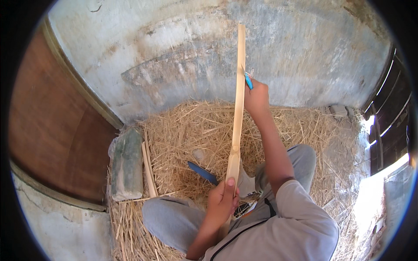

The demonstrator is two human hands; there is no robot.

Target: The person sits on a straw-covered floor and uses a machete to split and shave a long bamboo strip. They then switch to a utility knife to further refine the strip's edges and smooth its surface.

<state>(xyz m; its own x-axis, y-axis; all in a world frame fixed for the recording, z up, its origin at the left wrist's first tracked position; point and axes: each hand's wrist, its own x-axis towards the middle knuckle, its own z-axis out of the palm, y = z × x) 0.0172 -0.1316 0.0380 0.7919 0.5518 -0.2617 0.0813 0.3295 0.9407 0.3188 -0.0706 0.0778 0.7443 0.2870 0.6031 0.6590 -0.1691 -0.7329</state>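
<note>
A long, pale bamboo strip with a node partway along rises from my lap and stands up in front of the grey wall. My left hand is closed round its lower part, thumb lying along the face. Near the upper part, my right hand grips a slim, bright blue, pen-like tool. The tool's tip is at the strip's right edge; whether it touches, I cannot tell. A dark blue blade lies low over the straw, just left of the strip, its other end hidden near my left hand.
Straw and shavings cover the floor around my crossed legs. At the left stands a thick greenish log section beside thin bamboo strips. A grey wall rises ahead, a brown door panel is left, and dark slats are right.
</note>
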